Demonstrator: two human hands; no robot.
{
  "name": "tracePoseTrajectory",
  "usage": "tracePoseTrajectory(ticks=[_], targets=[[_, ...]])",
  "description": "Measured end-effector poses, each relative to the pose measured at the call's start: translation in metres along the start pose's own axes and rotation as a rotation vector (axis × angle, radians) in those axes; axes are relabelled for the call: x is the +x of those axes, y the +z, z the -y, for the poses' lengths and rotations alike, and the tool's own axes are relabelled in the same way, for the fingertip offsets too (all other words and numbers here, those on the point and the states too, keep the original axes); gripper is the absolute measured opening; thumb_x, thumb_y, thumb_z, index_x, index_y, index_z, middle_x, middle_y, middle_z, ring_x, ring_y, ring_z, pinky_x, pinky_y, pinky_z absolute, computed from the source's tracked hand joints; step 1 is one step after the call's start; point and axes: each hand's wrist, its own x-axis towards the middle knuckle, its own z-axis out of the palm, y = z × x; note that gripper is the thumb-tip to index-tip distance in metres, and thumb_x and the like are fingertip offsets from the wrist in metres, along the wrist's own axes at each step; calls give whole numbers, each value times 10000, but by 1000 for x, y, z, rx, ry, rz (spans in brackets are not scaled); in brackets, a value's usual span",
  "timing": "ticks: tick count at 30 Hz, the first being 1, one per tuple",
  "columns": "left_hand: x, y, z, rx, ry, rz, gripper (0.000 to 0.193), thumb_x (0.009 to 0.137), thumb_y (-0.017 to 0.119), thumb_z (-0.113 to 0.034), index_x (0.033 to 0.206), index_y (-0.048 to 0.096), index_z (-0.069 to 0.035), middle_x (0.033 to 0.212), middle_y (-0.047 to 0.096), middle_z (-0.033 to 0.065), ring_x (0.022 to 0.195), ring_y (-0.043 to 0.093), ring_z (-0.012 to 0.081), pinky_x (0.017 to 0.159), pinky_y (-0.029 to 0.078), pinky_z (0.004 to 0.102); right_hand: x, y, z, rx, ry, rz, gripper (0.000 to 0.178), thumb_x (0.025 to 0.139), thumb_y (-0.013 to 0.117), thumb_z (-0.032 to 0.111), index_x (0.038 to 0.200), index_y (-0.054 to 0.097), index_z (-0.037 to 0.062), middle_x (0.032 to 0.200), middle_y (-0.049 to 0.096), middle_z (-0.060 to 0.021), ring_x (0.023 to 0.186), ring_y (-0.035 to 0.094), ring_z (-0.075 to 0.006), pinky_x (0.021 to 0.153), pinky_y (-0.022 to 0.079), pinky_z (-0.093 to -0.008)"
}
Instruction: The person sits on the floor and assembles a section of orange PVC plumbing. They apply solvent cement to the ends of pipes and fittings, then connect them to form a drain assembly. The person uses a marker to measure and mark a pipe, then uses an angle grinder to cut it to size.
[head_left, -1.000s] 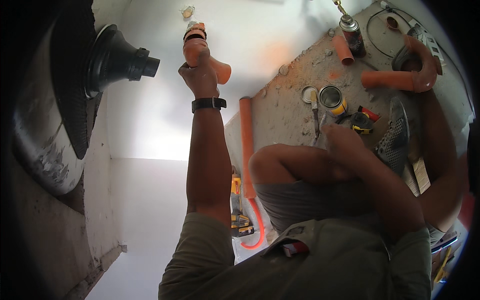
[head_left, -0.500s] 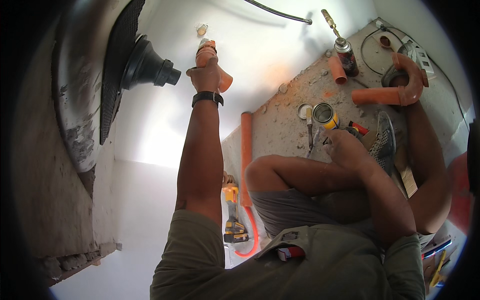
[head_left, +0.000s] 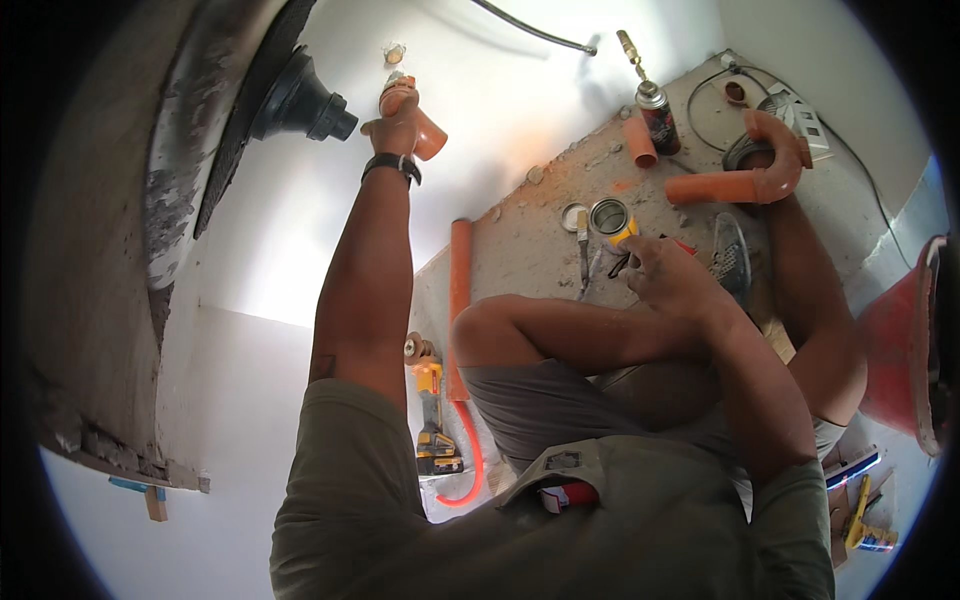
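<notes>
A white wall (head_left: 520, 90) fills the upper middle of the frame, and a dusty concrete floor (head_left: 540, 240) slopes across the right centre. The left arm is stretched almost straight from the lower middle up to the upper centre, a black wristband at the wrist. The left hand (head_left: 395, 130) is closed around an orange pipe fitting (head_left: 420, 125), which is held against the wall just right of a black funnel-shaped flange (head_left: 300, 100); the fingers are wrapped tightly on the fitting.

The right arm is bent across the raised knee, the forearm running from lower right toward the centre. The right hand (head_left: 665, 275) is held low over the floor, its fingers curled narrowly on a small yellow and dark item whose kind cannot be told, just beside an open tin can (head_left: 607, 215).

A straight orange pipe (head_left: 459, 300) lies on the floor at centre, a curved orange trap pipe (head_left: 750, 170) at upper right, a spray can (head_left: 658, 115) near it, and a yellow power drill (head_left: 432, 420) at lower centre.
</notes>
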Motion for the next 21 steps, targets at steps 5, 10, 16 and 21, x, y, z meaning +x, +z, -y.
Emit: tracePoseTrajectory(ticks=[5,10,16,21], targets=[[-14,-17,36,-492,-78,481,672,849,801,-364,1344,499,-25,1373,510,118,1239,541,268,1040,451,499,-48,-53,-16,19,119,-88,402,890,681,116,1252,621,-48,929,683,-210,846,688,-312,806,531,-382],[-6,-4,45,-612,-152,462,629,823,832,-380,1329,573,-111,1264,569,54,1193,535,239,1010,420,537,-80,-69,-47,192,248,-117,420,902,670,126,1267,609,-72,879,671,-122,741,653,-175,699,522,-328],[-4,17,32,-451,-73,122,686,690,885,-372,1110,663,123,1081,678,151,980,641,218,873,496,341,-75,-72,-65,284,293,-204,426,917,668,117,1273,597,-106,885,665,-83,652,612,-98,618,504,-258],[-7,28,36,-423,-56,2,618,675,865,-355,1064,687,91,1006,697,141,892,674,234,816,527,359,-77,-71,-73,276,347,-221,421,940,643,150,1292,594,-76,876,683,-57,608,614,-85,537,474,-222]])
